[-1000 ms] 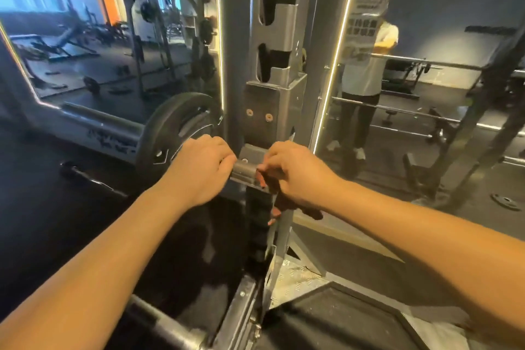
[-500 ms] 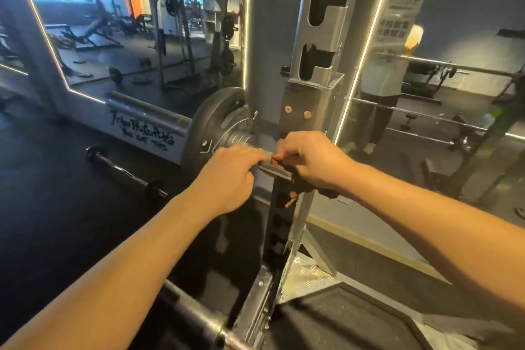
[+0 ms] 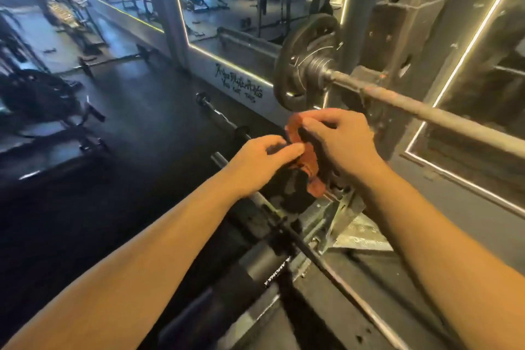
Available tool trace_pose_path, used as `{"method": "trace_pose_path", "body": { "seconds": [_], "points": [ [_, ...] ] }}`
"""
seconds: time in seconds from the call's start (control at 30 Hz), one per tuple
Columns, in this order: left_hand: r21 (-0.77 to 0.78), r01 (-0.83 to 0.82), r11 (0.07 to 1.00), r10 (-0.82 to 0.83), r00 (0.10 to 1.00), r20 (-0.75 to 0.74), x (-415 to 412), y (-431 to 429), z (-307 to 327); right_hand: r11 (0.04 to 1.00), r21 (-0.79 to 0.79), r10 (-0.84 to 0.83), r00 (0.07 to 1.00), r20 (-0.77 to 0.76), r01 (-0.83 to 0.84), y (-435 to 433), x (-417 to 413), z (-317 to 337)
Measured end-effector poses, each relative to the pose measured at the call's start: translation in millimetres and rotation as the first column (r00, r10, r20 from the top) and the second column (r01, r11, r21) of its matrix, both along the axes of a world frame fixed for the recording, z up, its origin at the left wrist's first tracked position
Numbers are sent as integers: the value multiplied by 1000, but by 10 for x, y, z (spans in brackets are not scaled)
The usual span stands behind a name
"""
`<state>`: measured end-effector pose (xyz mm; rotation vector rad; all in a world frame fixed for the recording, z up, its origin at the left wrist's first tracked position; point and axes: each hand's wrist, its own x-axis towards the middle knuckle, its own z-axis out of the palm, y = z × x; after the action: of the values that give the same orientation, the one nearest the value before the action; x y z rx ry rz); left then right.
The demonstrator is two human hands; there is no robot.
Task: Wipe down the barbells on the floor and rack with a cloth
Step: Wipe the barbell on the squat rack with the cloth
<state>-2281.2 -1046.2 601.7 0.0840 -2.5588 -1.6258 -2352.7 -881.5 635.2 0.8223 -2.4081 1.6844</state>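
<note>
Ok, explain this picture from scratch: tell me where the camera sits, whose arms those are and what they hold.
The camera sits on a person's head, looking forward and down, so both bare arms are the wearer's own. The left hand and the right hand pinch an orange cloth between them. Behind them, a barbell with a black weight plate rests on a grey rack upright. A short barbell lies on the dark floor by the mirror.

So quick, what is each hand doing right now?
Left hand: closed, pinching the orange cloth.
Right hand: closed, gripping the same cloth at its upper end.
</note>
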Motion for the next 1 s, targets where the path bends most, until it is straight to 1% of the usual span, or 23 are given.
{"method": "trace_pose_path", "body": {
  "seconds": [0.07,0.1,0.13,0.2,0.27,0.33,0.37,0.4,0.47,0.5,0.53,0.57,0.6,0.7,0.77,0.8,0.83,0.9,0.93,0.97,1.0],
  "points": [
    [26,-33,999,32,998,53,314,-93,-84,986,-157,85,980,181,-56,-231,299,-204],
    [9,-69,998,68,996,65,463,-146,-121,977,-200,123,960,252,-73,-333,422,-298],
    [-15,-115,993,116,991,73,585,-210,-175,975,-208,147,941,304,-85,-422,526,-382],
    [-49,-213,976,217,971,99,815,-350,-265,979,-163,178,914,365,-126,-581,678,-545],
    [-53,-263,963,268,954,133,1028,-504,-330,978,-110,205,907,367,-176,-707,789,-674],
    [-122,-300,946,316,937,148,1198,-664,-370,974,-60,226,897,380,-219,-850,896,-767],
    [-183,-314,932,340,931,136,1249,-740,-374,969,-63,242,869,432,-239,-923,943,-803],
    [-236,-319,918,353,928,117,1270,-816,-383,964,-100,263,816,514,-247,-1000,973,-837],
    [-312,-315,896,356,931,83,1251,-961,-380,950,-227,313,668,675,-216,-1173,1019,-841],
    [-330,-309,892,352,933,78,1218,-1022,-366,944,-256,329,625,708,-207,-1235,1029,-820],
    [-341,-303,890,345,936,68,1160,-1083,-347,943,-258,332,610,720,-209,-1296,1022,-803],
    [-350,-300,887,335,941,44,1089,-1141,-321,943,-253,332,615,716,-215,-1361,982,-794],
    [-351,-291,890,316,949,14,1001,-1210,-309,950,-235,313,639,702,-208,-1440,915,-805],
    [-301,-226,927,220,974,-54,701,-1500,-288,984,-112,180,797,577,-142,-1679,732,-823],
    [-309,-168,936,150,985,-80,472,-1755,-334,999,-22,51,889,455,-46,-1820,624,-820],
    [-301,-135,944,112,989,-92,334,-1908,-372,1000,11,-19,917,398,16,-1902,569,-807],
    [-286,-100,953,71,991,-110,199,-2062,-406,996,48,-90,936,340,78,-1996,504,-799],
    [-222,6,975,-32,993,-113,-57,-2393,-474,973,96,-228,944,240,210,-2259,401,-793],
    [-212,121,970,-149,982,-118,-286,-2632,-479,942,90,-334,918,215,322,-2490,322,-789],
    [-206,137,969,-166,977,-130,-315,-2639,-510,939,96,-343,913,220,330,-2482,295,-738],
    [-170,187,968,-209,970,-121,-401,-2695,-493,920,98,-393,893,219,380,-2535,252,-679]
  ]
}}
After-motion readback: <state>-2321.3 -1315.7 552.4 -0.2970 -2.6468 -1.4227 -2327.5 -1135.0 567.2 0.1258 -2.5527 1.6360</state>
